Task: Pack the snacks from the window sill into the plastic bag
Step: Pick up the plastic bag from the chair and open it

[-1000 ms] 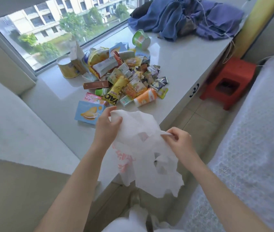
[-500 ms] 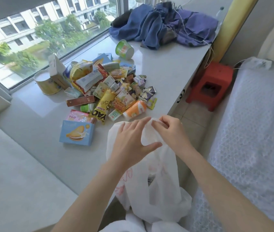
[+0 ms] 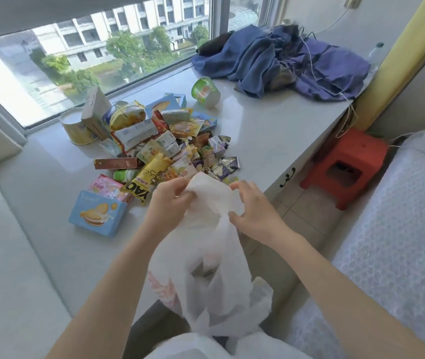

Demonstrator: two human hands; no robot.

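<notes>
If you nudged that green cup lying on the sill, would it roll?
Probably: the green cup lies on its side on the smooth sill, so it would likely roll in a curve, being tapered. It looks like light card, easy to push.

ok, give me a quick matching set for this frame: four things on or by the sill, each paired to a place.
Things:
1. blue biscuit box
2. green cup
3. red stool
4. plastic bag

Places:
A. on the floor below the sill's right end
B. held by both hands at its top
C. tipped over between the snack pile and the blue clothes
D. near-left edge of the snack pile

Pairs: 1-D, 2-C, 3-A, 4-B
</notes>
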